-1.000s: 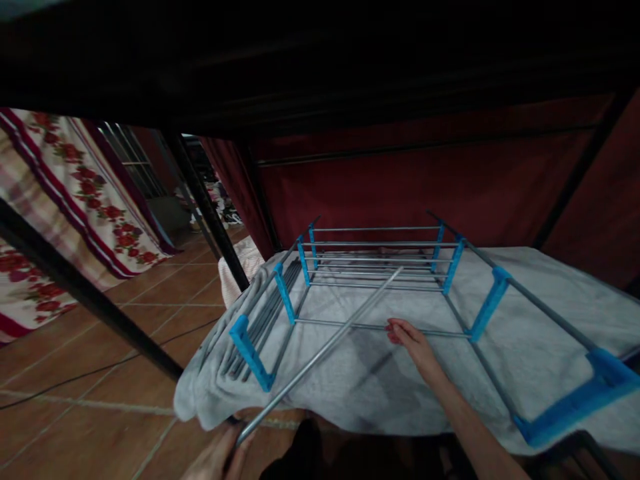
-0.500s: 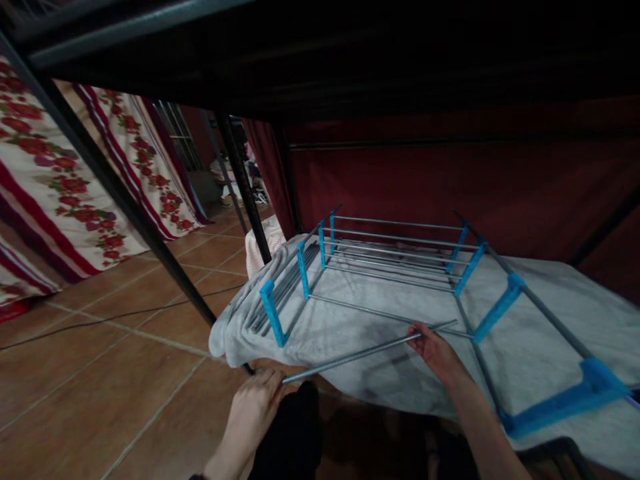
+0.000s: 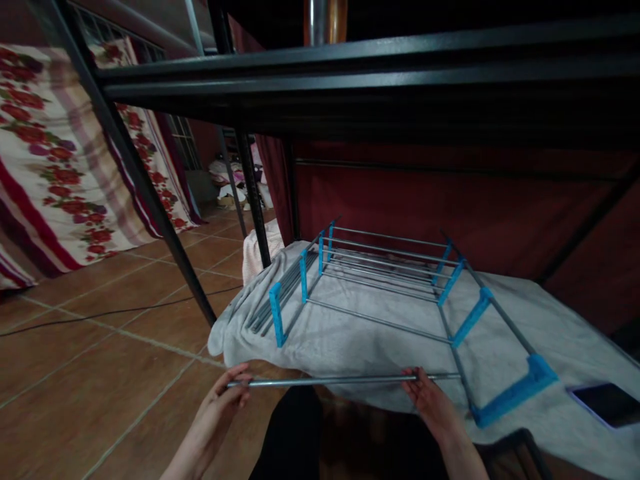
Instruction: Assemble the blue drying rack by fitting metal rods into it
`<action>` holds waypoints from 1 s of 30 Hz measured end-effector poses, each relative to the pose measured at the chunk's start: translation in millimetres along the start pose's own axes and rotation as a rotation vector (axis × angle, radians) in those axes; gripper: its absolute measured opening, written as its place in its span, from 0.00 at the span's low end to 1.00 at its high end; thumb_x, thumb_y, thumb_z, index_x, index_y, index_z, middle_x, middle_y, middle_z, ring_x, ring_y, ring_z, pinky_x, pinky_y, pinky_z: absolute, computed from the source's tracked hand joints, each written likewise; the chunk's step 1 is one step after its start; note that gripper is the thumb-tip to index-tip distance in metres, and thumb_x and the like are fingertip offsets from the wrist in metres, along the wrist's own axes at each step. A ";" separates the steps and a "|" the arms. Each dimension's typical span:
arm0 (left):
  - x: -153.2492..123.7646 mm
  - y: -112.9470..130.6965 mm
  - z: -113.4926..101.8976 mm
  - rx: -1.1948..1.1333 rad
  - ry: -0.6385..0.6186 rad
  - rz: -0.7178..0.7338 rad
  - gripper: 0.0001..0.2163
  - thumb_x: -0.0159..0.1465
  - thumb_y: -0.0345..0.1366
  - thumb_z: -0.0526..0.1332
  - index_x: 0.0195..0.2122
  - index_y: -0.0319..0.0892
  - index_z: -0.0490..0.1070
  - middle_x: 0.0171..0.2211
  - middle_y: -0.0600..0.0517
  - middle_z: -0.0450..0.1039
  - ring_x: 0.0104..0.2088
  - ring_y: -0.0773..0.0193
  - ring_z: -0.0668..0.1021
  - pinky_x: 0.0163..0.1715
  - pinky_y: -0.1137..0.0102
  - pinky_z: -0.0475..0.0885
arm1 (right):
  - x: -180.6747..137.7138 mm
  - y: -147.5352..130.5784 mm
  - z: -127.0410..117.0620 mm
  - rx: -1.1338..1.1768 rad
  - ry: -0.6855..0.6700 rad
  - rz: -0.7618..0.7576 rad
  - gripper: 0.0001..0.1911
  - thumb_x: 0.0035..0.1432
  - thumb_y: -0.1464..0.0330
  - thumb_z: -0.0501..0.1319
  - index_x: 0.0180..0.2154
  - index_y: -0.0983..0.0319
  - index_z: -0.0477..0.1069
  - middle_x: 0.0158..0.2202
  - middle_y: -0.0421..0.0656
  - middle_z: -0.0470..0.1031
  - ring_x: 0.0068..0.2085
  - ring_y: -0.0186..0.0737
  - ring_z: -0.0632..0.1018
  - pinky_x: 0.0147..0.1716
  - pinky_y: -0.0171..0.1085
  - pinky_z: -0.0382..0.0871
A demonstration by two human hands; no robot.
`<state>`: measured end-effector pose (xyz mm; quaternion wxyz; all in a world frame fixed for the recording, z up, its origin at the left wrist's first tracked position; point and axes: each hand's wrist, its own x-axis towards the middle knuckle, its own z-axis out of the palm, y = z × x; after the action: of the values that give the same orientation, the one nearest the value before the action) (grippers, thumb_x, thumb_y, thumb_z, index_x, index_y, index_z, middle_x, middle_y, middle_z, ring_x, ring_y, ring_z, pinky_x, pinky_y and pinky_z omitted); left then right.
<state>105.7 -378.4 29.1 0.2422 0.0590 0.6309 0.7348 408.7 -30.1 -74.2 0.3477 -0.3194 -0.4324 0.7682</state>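
A thin grey metal tube (image 3: 330,381) lies level across my lap, held at both ends. My left hand (image 3: 220,400) pinches its left end between thumb and fingers. Farther right, my right hand (image 3: 427,397) grips it a little short of its right tip, which reaches close to the rack's side. Just beyond the tube, a partly assembled rack (image 3: 380,319) of grey tubes and blue plastic brackets rests on the bed. One blue bracket (image 3: 515,393) stands nearest my right hand; another blue bracket (image 3: 277,317) stands at the rack's near left corner.
Several loose tubes (image 3: 270,310) are bundled at the left of the grey blanket (image 3: 345,350). A phone (image 3: 607,403) lies at the right. The dark bunk frame (image 3: 320,73) crosses overhead, with a post (image 3: 165,227) at the left. A cable (image 3: 125,311) runs over the tiled floor.
The tube has swung from slanting over the blanket to level, nearer my body. My right hand has come down and back. The view has tilted upward, and the phone is now visible.
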 end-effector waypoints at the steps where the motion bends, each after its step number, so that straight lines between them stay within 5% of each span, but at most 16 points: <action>1: 1.1 1.7 -2.1 -0.095 0.038 -0.023 0.21 0.45 0.32 0.73 0.42 0.40 0.76 0.35 0.50 0.77 0.27 0.68 0.76 0.29 0.74 0.73 | -6.1 3.4 2.5 0.000 -0.014 -0.005 0.12 0.57 0.54 0.62 0.34 0.54 0.76 0.40 0.44 0.80 0.48 0.49 0.79 0.55 0.55 0.73; 9: 8.4 23.0 -24.3 -0.359 0.320 -0.097 0.08 0.57 0.19 0.59 0.30 0.37 0.73 0.27 0.54 0.74 0.22 0.75 0.74 0.24 0.82 0.70 | -37.7 -4.3 2.9 0.136 0.084 -0.024 0.09 0.54 0.58 0.65 0.37 0.54 0.76 0.43 0.41 0.80 0.49 0.44 0.79 0.57 0.51 0.71; 16: 20.3 17.6 -34.7 -0.267 0.256 -0.100 0.07 0.63 0.25 0.56 0.37 0.40 0.72 0.30 0.53 0.77 0.22 0.73 0.74 0.23 0.78 0.70 | -71.4 -13.7 -8.7 0.157 0.290 -0.061 0.12 0.50 0.61 0.69 0.38 0.56 0.73 0.42 0.41 0.80 0.46 0.40 0.80 0.51 0.42 0.76; 30: -0.9 -16.5 39.7 -0.353 0.048 -0.284 0.07 0.67 0.23 0.56 0.34 0.35 0.72 0.32 0.46 0.79 0.25 0.70 0.79 0.27 0.77 0.77 | -104.9 -14.3 -64.5 0.300 0.588 -0.048 0.11 0.47 0.69 0.71 0.33 0.60 0.72 0.34 0.38 0.79 0.36 0.34 0.81 0.39 0.35 0.79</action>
<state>126.7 -341.7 21.3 0.3347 -0.0910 0.5002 0.7934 521.6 -81.1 -68.8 0.5188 -0.4624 -0.2031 0.6898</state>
